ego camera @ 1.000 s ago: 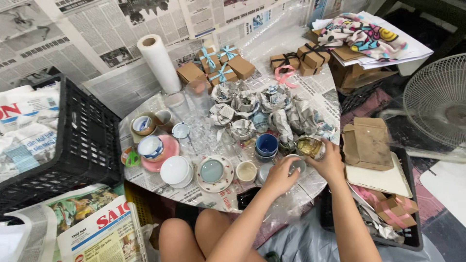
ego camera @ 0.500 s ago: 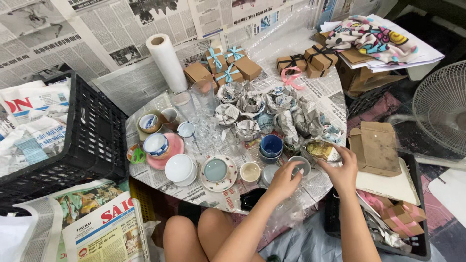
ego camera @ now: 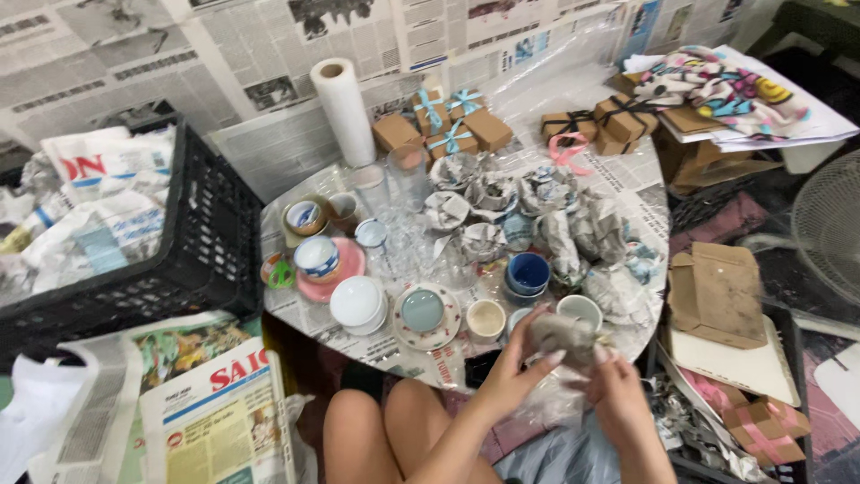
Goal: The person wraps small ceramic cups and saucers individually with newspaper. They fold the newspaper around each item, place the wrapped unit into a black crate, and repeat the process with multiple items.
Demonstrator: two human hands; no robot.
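My left hand [ego camera: 518,366] and my right hand [ego camera: 612,384] are together at the near edge of the round table [ego camera: 315,315], both gripping a small bundle wrapped in newspaper [ego camera: 562,336]. What is inside the wrapping is hidden. Just beyond the bundle stand a white cup [ego camera: 580,310], a beige cup [ego camera: 485,318] and a blue bowl [ego camera: 528,273]. Several more newspaper-wrapped bundles [ego camera: 546,215] are heaped on the far right half of the table.
A black crate [ego camera: 193,237] stuffed with newspaper stands at the left. Clear glasses [ego camera: 408,175], a paper roll [ego camera: 345,112], ribboned brown boxes [ego camera: 448,130], cups and saucers [ego camera: 358,305] fill the table. Flat cardboard [ego camera: 717,291] and a fan [ego camera: 829,224] lie at the right.
Both hands have drawn back from the table's right side toward me and now hold a paper-wrapped bundle between them. The camera has tilted down slightly.
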